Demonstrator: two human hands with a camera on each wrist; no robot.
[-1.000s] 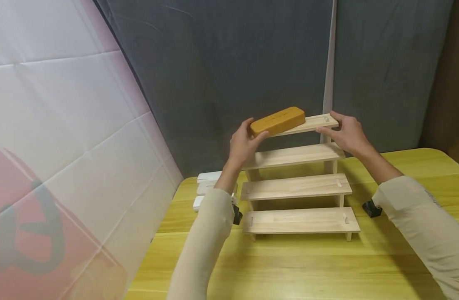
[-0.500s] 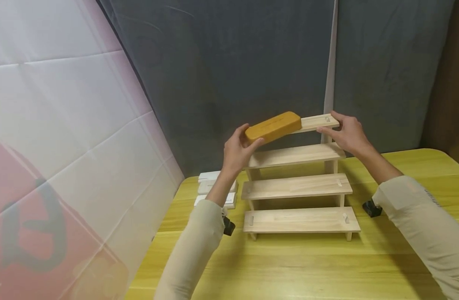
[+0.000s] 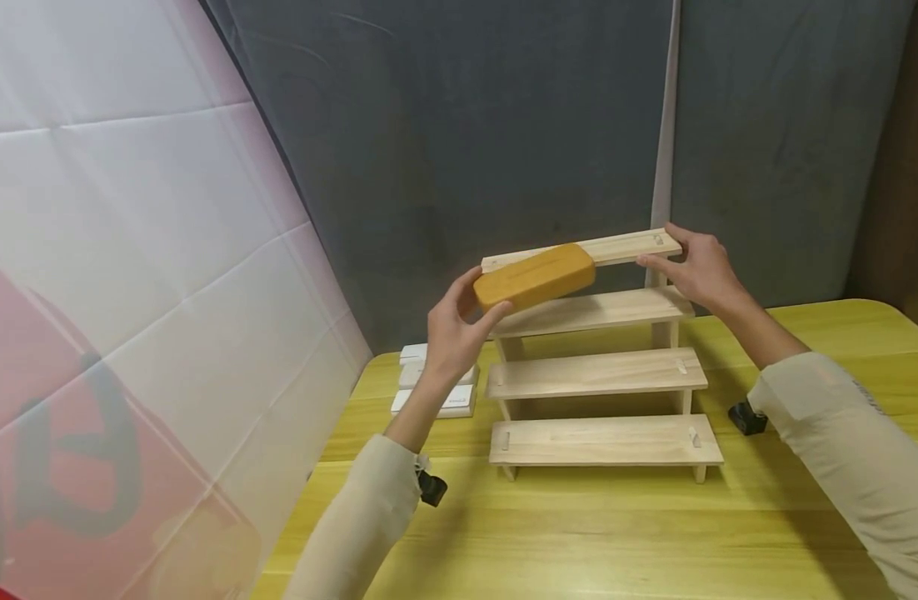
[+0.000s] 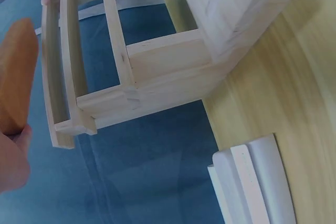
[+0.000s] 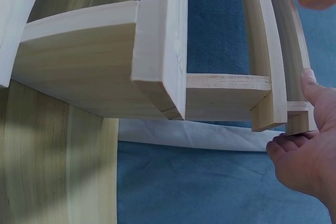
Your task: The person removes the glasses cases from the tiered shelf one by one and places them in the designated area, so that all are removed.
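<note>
An orange-brown oblong block (image 3: 536,275) with rounded edges is gripped at its left end by my left hand (image 3: 451,329), thumb along the near side. It hangs in front of the top board (image 3: 627,247) of a four-step light wooden rack (image 3: 601,442); the left wrist view shows the block (image 4: 18,77) apart from the rack. At that board's right end, my right hand (image 3: 696,265) pinches the board, thumb on one face and fingers curled beneath, as the right hand (image 5: 307,153) shows in its wrist view.
Several flat white boxes (image 3: 447,402) lie on the yellow wood-grain table (image 3: 579,533), left of the rack. A dark grey curtain (image 3: 459,125) hangs behind, and a white printed fabric wall (image 3: 152,200) stands at the left.
My left hand has drawn the orange-brown block off the top board, left and toward me, uncovering the board's left end. The right hand has kept its hold on the board.
</note>
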